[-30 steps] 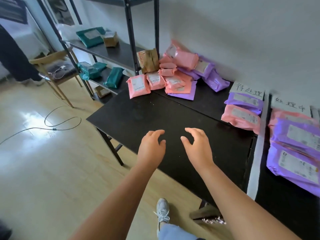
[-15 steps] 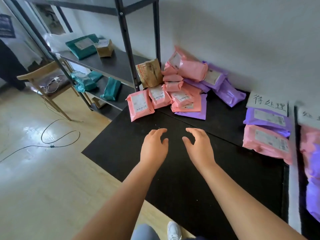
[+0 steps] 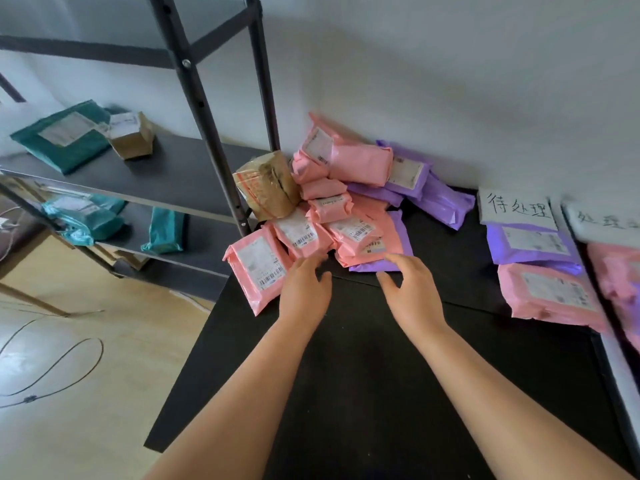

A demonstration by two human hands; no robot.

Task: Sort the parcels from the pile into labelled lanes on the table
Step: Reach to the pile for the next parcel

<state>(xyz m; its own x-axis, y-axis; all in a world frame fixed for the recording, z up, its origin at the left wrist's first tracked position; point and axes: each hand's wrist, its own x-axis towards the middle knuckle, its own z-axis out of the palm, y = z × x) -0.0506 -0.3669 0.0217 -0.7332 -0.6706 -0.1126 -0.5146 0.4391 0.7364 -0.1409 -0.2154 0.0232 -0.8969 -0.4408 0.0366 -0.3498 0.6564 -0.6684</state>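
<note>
1. Two bare hands reach out over the black table (image 3: 363, 393), palms down, neither holding anything.
2. Left hand (image 3: 304, 292): fingers loosely curved and slightly apart, thumb out to the side. Fingertips are at the edge of the front pink parcel (image 3: 258, 268); cannot tell if they touch it.
3. Right hand (image 3: 414, 296): fingers gently curved and close together, thumb spread wide. Fingertips are over the near edge of the flat purple parcel (image 3: 403, 252); cannot tell if they touch it.
4. Pile (image 3: 346, 209) sits at the table's far corner against the wall: pink and purple parcels heaped, brown box (image 3: 268, 190) on its left side.
5. Handwritten label (image 3: 516, 209) lies right of the pile. In its lane are a purple mailer (image 3: 533, 244) and, nearer the person, a pink mailer (image 3: 550, 294).
6. White strip (image 3: 620, 358) borders that lane on the right.
7. Shelf rack (image 3: 166, 174) stands left of the table and holds teal parcels (image 3: 62, 136).
</note>
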